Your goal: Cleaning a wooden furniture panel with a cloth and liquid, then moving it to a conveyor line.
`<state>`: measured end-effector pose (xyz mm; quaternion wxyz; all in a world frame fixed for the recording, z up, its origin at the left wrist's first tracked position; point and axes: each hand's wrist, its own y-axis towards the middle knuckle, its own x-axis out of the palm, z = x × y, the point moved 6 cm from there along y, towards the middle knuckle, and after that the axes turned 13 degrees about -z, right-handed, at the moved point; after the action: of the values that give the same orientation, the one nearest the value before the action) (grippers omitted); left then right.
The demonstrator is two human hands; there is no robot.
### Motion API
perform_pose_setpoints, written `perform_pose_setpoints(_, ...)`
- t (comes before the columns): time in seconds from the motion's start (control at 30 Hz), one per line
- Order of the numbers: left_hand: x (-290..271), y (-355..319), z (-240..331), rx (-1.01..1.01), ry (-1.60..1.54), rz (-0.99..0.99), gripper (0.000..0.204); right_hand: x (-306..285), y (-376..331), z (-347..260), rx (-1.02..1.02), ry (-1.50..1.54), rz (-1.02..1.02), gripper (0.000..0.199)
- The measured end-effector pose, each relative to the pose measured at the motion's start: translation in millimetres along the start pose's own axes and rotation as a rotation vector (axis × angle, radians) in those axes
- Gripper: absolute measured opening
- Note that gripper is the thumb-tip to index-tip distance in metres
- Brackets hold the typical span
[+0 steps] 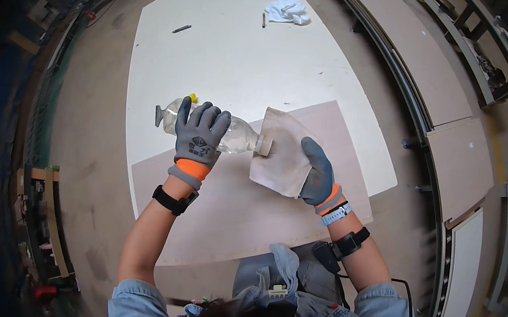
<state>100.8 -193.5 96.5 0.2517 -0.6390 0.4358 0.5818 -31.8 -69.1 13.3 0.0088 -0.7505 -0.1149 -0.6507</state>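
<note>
My left hand (199, 133), in a grey glove with an orange cuff, is wrapped round a clear plastic bottle (239, 137). The bottle lies nearly level, its white-ringed neck pointing right and touching a pale, stained cloth (285, 163). That cloth is spread over and held by my right hand (318, 175), gloved the same way; its thumb shows in front and its other fingers are hidden behind the cloth. A dark grey flared piece (159, 116) sticks out at the bottle's left end. Just beyond my left fingers a small yellow thing (193, 97) shows.
Beneath my hands lies a pinkish-brown sheet (208, 216) on a large white board (229, 53). Farther off rest a white crumpled cloth (287, 10), a dark pen-like tool (182, 29) and a small stick-like piece (264, 20). A long dark rail (400, 75) runs along the right.
</note>
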Motion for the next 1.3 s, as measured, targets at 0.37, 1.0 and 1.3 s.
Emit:
perform_pose_setpoints(0.37,-12.8,-1.5,8.9,0.005,0.041,-0.041,0.044,-2.6,-6.5,4.1,0.007,-0.045,-0.018,0.064)
perform_pose_setpoints(1.0,164.6,37.3,-44.3,-0.534,-1.094,-0.124,0.079,-58.1,-67.9,-4.6,-0.520,0.055,0.225,0.057)
perform_pose_setpoints(1.3,266.6,91.5,-104.2,-0.582,-1.148,0.167,0.068,-92.1,-307.1,-21.7,-1.018,-0.627,1.331,0.055)
